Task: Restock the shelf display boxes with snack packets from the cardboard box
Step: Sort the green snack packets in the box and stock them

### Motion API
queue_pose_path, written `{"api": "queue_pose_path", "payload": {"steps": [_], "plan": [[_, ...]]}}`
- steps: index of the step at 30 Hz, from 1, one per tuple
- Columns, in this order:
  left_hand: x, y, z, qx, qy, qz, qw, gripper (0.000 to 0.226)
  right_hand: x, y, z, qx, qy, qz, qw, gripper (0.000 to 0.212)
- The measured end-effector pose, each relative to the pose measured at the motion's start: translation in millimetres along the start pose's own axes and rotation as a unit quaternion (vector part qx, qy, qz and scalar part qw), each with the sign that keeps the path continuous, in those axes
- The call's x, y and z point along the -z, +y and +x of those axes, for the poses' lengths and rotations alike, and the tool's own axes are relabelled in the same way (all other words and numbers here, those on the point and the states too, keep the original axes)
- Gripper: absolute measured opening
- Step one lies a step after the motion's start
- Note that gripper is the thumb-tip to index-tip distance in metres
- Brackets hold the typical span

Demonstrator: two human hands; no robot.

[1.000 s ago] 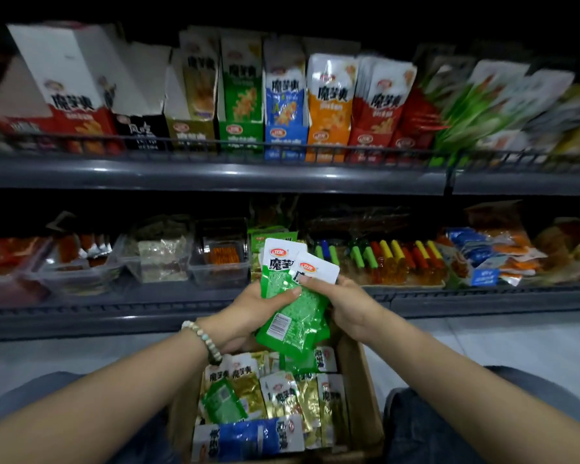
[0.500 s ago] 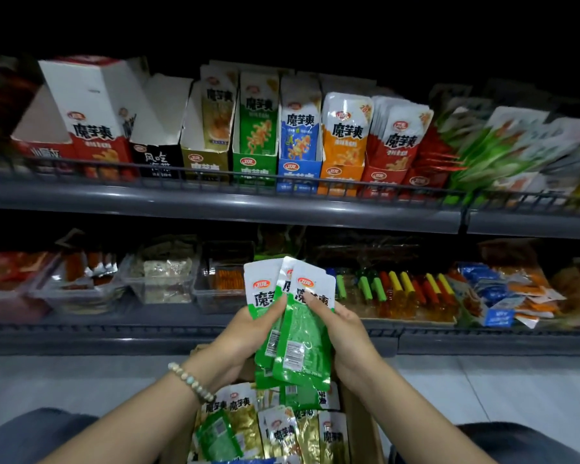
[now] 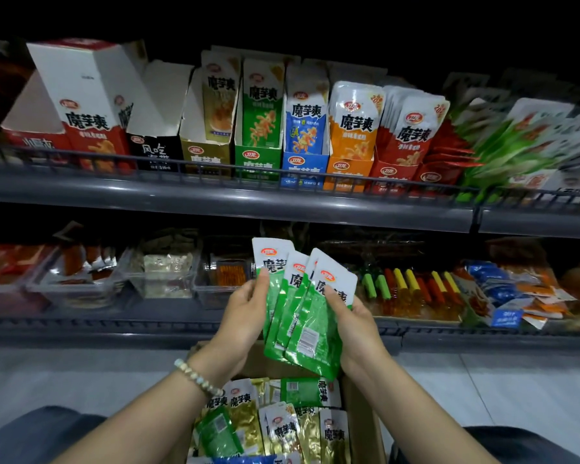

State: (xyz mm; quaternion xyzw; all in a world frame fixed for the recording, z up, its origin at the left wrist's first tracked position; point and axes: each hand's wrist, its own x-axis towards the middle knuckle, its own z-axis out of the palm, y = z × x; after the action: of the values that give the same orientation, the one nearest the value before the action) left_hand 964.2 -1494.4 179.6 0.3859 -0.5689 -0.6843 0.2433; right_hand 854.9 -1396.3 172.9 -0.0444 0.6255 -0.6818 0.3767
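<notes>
Both hands hold a fanned bunch of green snack packets (image 3: 302,316) with white tops, above the open cardboard box (image 3: 362,426). My left hand (image 3: 245,316) grips the bunch from the left, thumb on the front packet. My right hand (image 3: 355,323) grips it from the right. The box below holds several gold, green and blue packets (image 3: 282,426). On the upper shelf stands a row of display boxes; the green display box (image 3: 257,159) sits between a gold one (image 3: 206,155) and a blue one (image 3: 303,165).
The grey upper shelf (image 3: 215,199) has a low wire rail along its front. An empty-looking white and red display box (image 3: 81,105) leans at the left. The lower shelf (image 3: 148,326) carries clear tubs and loose snacks. My knees frame the cardboard box on a pale floor.
Both hands have lifted the green packets higher and spread them into a fan. The view has tilted upward, so more of the upper shelf shows.
</notes>
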Motion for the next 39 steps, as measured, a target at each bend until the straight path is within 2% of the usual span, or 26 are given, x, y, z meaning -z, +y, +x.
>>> {"api": "queue_pose_path", "payload": {"steps": [2,5,6,9,12,13,15,16,17,20,23,25,27,29,31,33,35,37,39], "plan": [[-1,-4,3,0.009,-0.04,0.027,0.999,0.059,1,-3,1,0.02,0.013,0.002,1.0,0.023],[-7,-11,0,0.016,-0.114,0.077,0.99,0.099,-6,1,-7,0.052,-0.006,-0.009,0.999,0.023],[-10,-15,-1,0.021,-0.128,0.091,0.987,0.105,-9,5,-9,0.061,-0.012,-0.018,0.998,0.022],[-15,-26,-4,-0.001,-0.135,0.153,0.979,0.082,-14,13,-12,0.067,-0.019,-0.03,0.997,0.021],[-14,-25,-4,0.022,-0.14,0.138,0.98,0.098,-11,4,-9,0.068,-0.045,-0.056,0.995,0.03],[-14,-21,-4,0.016,-0.146,0.115,0.982,0.091,-9,-2,-7,0.078,-0.049,-0.074,0.993,0.039],[-12,-14,-2,0.023,-0.163,0.061,0.984,0.06,-5,-13,-6,0.085,-0.069,-0.098,0.989,0.05],[-10,-10,-2,0.032,-0.166,0.041,0.985,0.058,-5,-18,-7,0.075,-0.087,-0.095,0.989,0.054],[-9,-10,0,0.037,-0.167,0.026,0.985,0.067,-5,-21,-10,0.058,-0.108,-0.079,0.989,0.056],[-7,-20,4,0.087,-0.177,0.006,0.98,0.117,-8,-16,-16,0.036,-0.131,-0.042,0.99,0.045],[-9,-27,4,0.143,-0.176,-0.035,0.973,0.13,-16,-9,-25,0.002,-0.141,0.007,0.99,0.034],[-9,-18,0,0.142,-0.165,-0.051,0.975,0.124,-20,-6,-27,-0.037,-0.15,0.057,0.986,0.038],[-7,-7,-3,0.141,-0.206,-0.044,0.967,0.107,-22,-4,-25,-0.051,-0.152,0.098,0.982,0.046],[-2,3,-7,0.139,-0.25,0.0,0.958,0.076,-23,-5,-26,-0.069,-0.167,0.136,0.974,0.06],[-1,8,-11,0.137,-0.244,0.012,0.96,0.044,-23,-7,-28,-0.09,-0.191,0.163,0.964,0.064],[1,8,-9,0.127,-0.196,0.008,0.972,0.041,-21,-9,-28,-0.069,-0.195,0.131,0.969,0.061],[3,11,-7,0.12,-0.156,-0.022,0.98,0.038,-19,-11,-27,0.003,-0.186,0.012,0.983,0.055],[5,15,-4,0.114,-0.138,-0.081,0.981,0.031,-17,-13,-25,0.057,-0.156,-0.069,0.984,0.062],[5,19,-3,0.114,-0.132,-0.119,0.978,0.029,-15,-10,-20,0.055,-0.152,-0.085,0.983,0.069]]}}
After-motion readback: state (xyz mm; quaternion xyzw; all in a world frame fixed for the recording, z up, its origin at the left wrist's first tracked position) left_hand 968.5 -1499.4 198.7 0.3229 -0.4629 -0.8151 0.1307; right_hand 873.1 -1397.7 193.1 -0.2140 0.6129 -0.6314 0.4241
